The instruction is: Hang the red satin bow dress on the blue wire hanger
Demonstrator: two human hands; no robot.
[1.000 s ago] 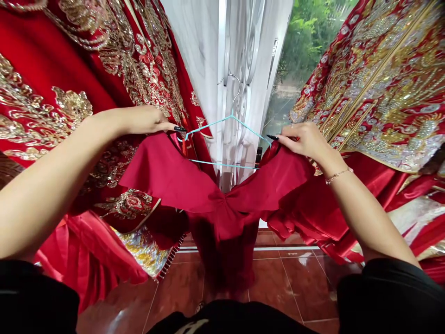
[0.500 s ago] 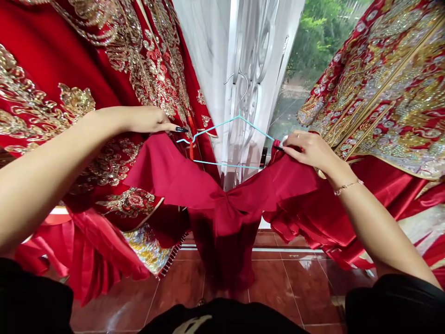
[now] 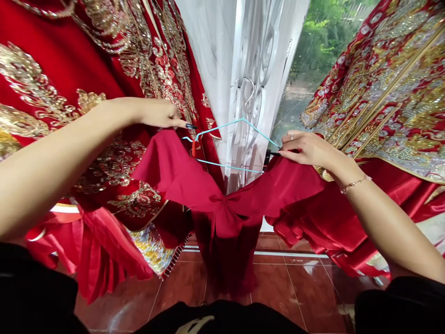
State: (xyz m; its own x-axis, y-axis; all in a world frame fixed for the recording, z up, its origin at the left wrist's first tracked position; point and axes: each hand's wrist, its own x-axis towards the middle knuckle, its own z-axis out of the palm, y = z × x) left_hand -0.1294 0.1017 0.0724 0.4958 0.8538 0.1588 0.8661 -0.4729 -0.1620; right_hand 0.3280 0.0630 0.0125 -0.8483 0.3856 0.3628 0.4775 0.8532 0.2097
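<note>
Polished reddish-brown floor tiles with a pale strip running across them

L hand, R hand hold red satin on blue hanger.

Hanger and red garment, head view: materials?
The hanger looks like thin wire under a smooth light-blue coating, probably plastic, given its even colour. The hook looks like bare silvery metal. The red garment looks like satin, since its folds carry a soft sheen; polyester or silk can't be told apart from here.
</note>
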